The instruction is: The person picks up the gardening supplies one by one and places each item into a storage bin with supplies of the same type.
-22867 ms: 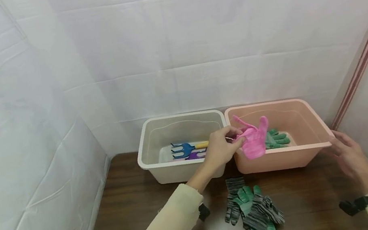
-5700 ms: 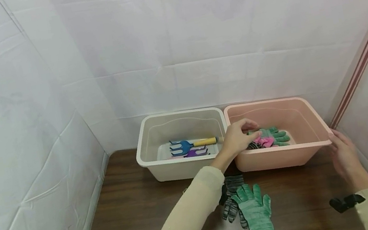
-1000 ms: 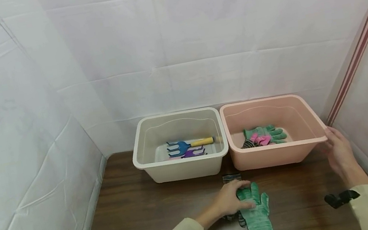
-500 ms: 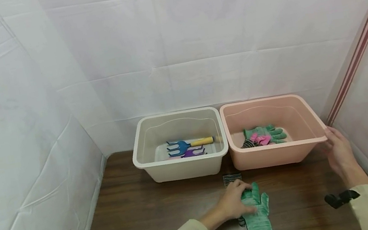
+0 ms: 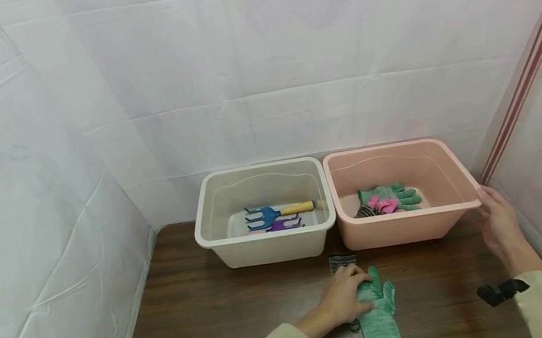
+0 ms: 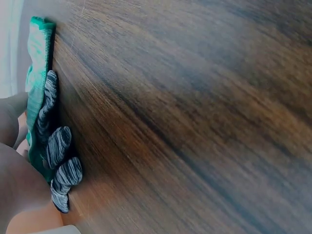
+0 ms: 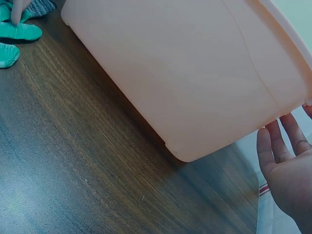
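My left hand (image 5: 341,297) pinches a green knit glove (image 5: 380,325) that lies palm-down on the table, its thumb and fingers at the finger end. Partly beneath this glove and my hand is a grey-and-black striped glove (image 5: 342,261); its curled fingers (image 6: 59,146) show in the left wrist view, the rest is covered. At the right corner of the pink tub (image 5: 415,215) my right hand (image 5: 501,225) touches the side under the rim, with fairly straight fingers (image 7: 266,146); its thumb is out of the right wrist view. Inside the tub lie another green glove (image 5: 406,194), a pink glove (image 5: 386,206) and a striped one (image 5: 364,211).
A white tub (image 5: 269,249) stands beside the pink one. It holds a blue hand fork with a yellow handle (image 5: 297,208) and a purple fork (image 5: 283,225). White cloth walls (image 5: 233,79) close in the dark wooden table (image 5: 212,330) at the back and both sides.
Since 5.7 s ago my left hand has come from the pink tub to the green glove. Over the last second the glove has shifted slightly toward the tubs. My right hand stays put.
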Demonstrator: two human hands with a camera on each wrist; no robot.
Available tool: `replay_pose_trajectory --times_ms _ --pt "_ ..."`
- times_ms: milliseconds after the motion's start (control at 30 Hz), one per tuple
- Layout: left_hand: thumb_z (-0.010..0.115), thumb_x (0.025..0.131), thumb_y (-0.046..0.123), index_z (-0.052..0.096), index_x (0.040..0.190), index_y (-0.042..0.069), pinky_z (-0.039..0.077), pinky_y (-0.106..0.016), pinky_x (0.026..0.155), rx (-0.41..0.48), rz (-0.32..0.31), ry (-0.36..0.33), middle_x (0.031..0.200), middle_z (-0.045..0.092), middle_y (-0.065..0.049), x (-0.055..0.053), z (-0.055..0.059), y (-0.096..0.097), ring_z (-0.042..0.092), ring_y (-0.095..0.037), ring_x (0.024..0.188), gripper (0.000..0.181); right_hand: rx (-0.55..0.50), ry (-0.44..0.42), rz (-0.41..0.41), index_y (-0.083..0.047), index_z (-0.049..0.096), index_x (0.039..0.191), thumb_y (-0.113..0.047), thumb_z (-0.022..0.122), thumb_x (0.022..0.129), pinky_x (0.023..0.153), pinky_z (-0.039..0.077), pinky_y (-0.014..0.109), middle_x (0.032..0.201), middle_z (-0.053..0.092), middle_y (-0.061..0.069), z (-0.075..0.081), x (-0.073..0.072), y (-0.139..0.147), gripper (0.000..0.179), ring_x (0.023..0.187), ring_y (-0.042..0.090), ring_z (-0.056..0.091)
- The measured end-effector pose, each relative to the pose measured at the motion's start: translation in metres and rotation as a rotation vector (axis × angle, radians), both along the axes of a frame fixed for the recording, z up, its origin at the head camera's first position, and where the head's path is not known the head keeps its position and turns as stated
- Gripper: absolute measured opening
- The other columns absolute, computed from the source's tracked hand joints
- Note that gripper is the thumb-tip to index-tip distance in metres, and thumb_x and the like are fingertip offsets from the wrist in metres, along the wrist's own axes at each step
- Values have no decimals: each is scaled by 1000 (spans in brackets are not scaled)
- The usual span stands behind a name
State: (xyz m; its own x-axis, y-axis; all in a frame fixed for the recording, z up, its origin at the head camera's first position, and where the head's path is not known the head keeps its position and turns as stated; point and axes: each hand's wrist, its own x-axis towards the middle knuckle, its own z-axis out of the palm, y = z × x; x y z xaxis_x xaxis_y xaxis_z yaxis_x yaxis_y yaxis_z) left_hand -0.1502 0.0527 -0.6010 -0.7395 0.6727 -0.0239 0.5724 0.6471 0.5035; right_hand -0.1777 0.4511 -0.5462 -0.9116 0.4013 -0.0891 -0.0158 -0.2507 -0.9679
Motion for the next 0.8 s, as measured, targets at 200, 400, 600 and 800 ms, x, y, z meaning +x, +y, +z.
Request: replay_pose_trajectory --times_ms 200,400,600,800 --pt "84 93 40 71 136 27 50 -27 97 -15 -1 23 125 58 13 -1 0 2 51 -5 114 46 9 -3 3 -16 52 154 -40 59 110 93 51 28 143 60 -5 1 1 -1 51 129 14 57" --pt "84 94 33 75 125 24 50 -27 96 20 -5 36 120 63 9 -4 0 2 54 -6 110 34 -24 15 5 -15 55 150 -37 62 109 89 54 26 134 65 -8 1 2 -1 48 123 11 60" --pt "83 95 29 77 117 22 51 -28 98 73 -14 49 117 65 7 -7 -1 1 57 -8 111 24 -27 18 5 -15 54 151 -37 61 109 88 53 27 135 65 -7 -2 1 0 48 124 12 60" --pt "81 96 25 78 115 16 54 -25 94 189 -1 51 111 67 5 -14 5 -2 63 -9 106 20 31 -27 -13 -17 51 156 -43 60 109 96 48 30 146 57 -4 -2 -1 -1 55 133 17 53"
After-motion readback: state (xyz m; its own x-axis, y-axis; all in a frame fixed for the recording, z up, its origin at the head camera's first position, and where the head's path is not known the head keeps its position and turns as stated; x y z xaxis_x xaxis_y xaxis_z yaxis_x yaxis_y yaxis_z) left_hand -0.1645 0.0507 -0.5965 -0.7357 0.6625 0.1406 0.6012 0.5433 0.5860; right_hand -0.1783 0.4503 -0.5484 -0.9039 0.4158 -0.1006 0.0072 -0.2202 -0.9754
